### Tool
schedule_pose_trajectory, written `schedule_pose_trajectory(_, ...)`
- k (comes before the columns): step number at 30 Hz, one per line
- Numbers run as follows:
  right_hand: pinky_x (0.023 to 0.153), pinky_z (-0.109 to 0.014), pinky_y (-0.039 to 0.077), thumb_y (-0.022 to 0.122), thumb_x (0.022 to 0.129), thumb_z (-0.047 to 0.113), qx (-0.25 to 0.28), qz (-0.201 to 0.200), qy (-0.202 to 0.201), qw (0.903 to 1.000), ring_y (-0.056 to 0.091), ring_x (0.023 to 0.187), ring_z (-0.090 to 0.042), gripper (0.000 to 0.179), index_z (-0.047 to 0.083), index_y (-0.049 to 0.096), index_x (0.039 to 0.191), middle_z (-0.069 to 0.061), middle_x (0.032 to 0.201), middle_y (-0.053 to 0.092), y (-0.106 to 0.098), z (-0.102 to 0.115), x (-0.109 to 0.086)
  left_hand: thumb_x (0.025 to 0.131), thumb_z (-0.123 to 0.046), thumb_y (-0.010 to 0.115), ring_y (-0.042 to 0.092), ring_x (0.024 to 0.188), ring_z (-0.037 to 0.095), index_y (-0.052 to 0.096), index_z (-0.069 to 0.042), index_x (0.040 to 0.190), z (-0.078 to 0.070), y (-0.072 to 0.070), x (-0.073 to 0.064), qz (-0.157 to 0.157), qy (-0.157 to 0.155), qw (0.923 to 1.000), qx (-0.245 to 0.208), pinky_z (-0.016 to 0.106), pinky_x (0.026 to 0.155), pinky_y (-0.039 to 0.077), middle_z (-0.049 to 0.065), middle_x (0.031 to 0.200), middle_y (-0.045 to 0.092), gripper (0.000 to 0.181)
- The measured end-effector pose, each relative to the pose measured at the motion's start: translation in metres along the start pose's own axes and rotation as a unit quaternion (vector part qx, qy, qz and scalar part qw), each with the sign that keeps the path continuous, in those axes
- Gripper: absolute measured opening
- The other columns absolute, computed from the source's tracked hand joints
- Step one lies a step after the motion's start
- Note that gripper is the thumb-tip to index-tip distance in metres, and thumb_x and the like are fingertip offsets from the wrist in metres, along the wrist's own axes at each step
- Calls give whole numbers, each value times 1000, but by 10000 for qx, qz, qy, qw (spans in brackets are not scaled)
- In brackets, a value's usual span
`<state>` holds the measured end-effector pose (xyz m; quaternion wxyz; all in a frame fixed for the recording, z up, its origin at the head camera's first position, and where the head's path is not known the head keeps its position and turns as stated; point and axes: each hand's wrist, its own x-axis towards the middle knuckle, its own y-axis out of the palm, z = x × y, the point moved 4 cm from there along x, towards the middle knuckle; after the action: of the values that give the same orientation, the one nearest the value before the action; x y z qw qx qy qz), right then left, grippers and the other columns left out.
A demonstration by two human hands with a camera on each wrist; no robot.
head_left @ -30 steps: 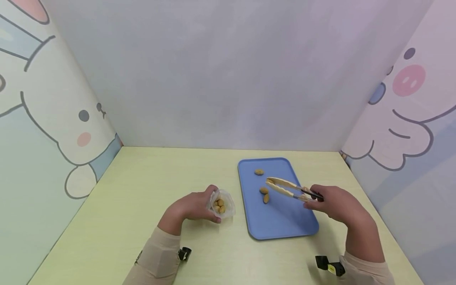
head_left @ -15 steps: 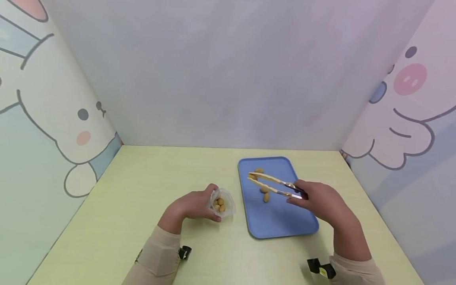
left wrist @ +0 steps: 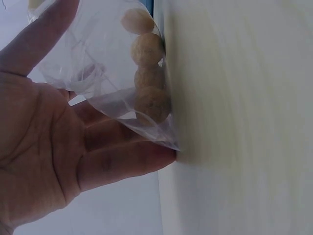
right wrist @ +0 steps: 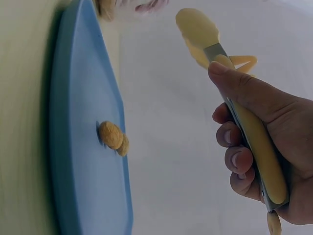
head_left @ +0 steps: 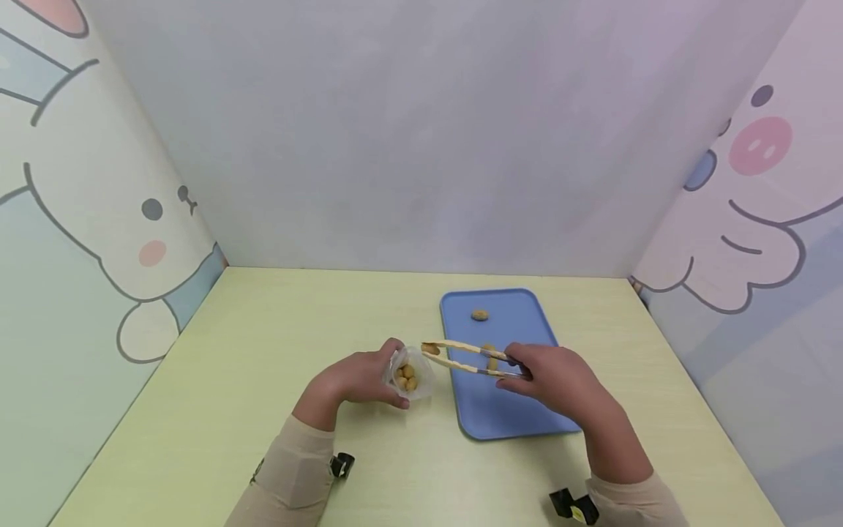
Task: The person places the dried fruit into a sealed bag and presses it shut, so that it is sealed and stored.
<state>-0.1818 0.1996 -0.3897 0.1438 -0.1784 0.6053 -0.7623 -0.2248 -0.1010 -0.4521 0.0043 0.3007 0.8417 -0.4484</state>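
Farthest left, beyond the left hand [head_left: 358, 379], a cartoon wall [head_left: 154, 227] is seen. The left forearm is slanted forward and to the right in a beige sleeve [head_left: 286, 468], and the hand is bent at the wrist, its back turned up. By that hand a clear bag [head_left: 424, 380] is gripped, with the thumb on the near side and the fingers round the far side. Several round nuts [head_left: 410, 372] are held in the bag, whose base is set down on the table [head_left: 276, 315].

Just beside the bag's mouth, between the two hands, a single nut [head_left: 431, 350] is pinched in the tips of the tongs [head_left: 461, 365]; whether the bag is touched by them cannot be told. The tongs are pointed left, across the blue tray [head_left: 527, 421], which is partly covered by the right hand [head_left: 549, 373]. On the tray, one nut is seen ahead and left of that hand; others are partly hidden by the tongs. The right hand is clamped on the tongs, its thumb laid along one arm and its fingers curled round the other. The hands are kept well apart.
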Motion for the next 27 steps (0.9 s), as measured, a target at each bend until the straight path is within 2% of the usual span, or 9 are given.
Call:
schedule_pose_trajectory(5,48,-23,28,76,80,48,-117,33,-192,9997,32,53,-2,32,30,50,82,15,62,38,7,10,3,71,-50,84,56,80,18,34,-24,132,0,0,0,33,12,10000,-29,37,72,44,0,96,57,83)
schedule_pose_trajectory(15,48,-23,30,77,79,48,-266,151,-310,9991,35,53,-2,31,28,55,86,18,63,41,21,19,7,70,-51,84,55,77,19,33,-25,133,0,0,1,30,-16,10000,-20,37,70,42,2,93,56,85)
schedule_pose_trajectory(27,47,-24,31,78,76,51,-351,24,-476,9982,36,53,-1,37,27,51,83,19,66,43,28,27,8,69,-50,86,56,77,18,34,-24,131,-1,-1,0,10,104,9999,-31,37,71,44,0,94,58,85)
